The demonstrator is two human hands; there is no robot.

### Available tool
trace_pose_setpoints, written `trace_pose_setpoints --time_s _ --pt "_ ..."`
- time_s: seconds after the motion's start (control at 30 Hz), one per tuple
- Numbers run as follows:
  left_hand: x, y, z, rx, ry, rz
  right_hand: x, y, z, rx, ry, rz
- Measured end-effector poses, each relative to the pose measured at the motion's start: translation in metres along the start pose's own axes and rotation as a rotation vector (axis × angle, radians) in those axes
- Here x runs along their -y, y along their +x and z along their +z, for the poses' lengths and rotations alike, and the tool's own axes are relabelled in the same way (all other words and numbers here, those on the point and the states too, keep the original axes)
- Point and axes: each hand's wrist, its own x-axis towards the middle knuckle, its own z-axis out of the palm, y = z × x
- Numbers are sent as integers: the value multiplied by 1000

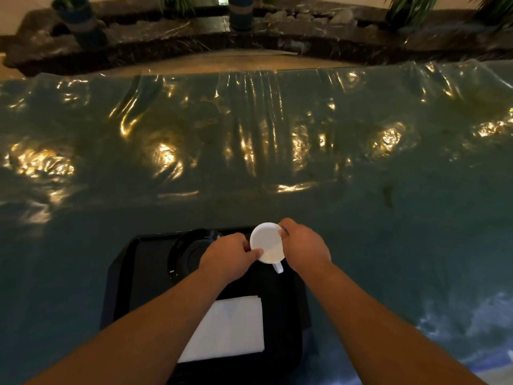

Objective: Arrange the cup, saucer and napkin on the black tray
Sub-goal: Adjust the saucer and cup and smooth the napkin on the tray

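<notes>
A white cup (267, 243) with its handle pointing toward me is held between both hands above the far right part of the black tray (144, 262). My left hand (227, 257) grips its left rim and my right hand (302, 245) grips its right rim. A black saucer (188, 251) lies on the tray's far left, partly hidden by my left hand. A white folded napkin (230, 326) rests on the near part of the tray, partly under my left forearm.
The tray sits on a table covered with wrinkled, shiny plastic sheeting (277, 148). Beyond the table's far edge runs a dark stone ledge (249, 43) with potted plants (80, 20).
</notes>
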Motion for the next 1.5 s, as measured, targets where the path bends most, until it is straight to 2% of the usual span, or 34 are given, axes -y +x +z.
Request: trace_pose_setpoints --time_s 0.07,0.13,0.2,0.23,0.27,0.37,0.47,0.6,0.87,1.5 --pt "7 -7 -2 -89 50 69 0 -8 4 -69 -47 -49" --pt "20 -16 -5 -260 58 158 -1 -20 11 -147 -2 -133" --pt "36 -28 -7 -415 114 192 -2 -31 17 -134 7 -218" --pt "44 -33 -9 -439 156 161 -1 -35 21 -107 -7 -243" --pt "52 -38 -10 -415 193 102 1 -38 24 -81 -26 -252" --pt "74 -47 -11 -212 274 -71 6 -39 31 -82 -61 -225" --pt "85 -50 -11 -128 272 -138 16 -36 33 -88 -23 -143" --pt "88 -49 -12 -126 274 -135 28 -33 34 -72 -9 -64" --pt "107 -48 -25 -75 346 -41 47 -29 38 -62 7 -21" --pt "125 -47 -41 -40 321 31 84 -19 57 -30 45 -96"
